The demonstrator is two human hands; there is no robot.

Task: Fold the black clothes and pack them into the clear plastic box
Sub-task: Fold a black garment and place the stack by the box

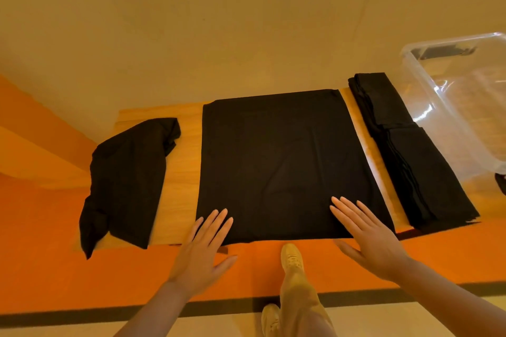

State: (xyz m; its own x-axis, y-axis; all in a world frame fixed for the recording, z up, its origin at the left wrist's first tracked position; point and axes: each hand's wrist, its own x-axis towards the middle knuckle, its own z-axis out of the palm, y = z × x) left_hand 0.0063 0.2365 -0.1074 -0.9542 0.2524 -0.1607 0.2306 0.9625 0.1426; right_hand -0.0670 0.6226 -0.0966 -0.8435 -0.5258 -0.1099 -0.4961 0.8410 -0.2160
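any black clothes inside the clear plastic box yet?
No: the clear plastic box shows only bare see-through walls, and the folded black stack lies beside it on the wooden table.

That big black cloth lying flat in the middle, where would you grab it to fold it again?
Probably at its two near corners, from the person's side. The flat black cloth lies smooth and square on the wooden table, its near edge at the table's front edge, where fingers could slip under. The left hand and right hand already lie open by those corners.

three black garments [284,164], one clear box [462,107], two hands [202,243]
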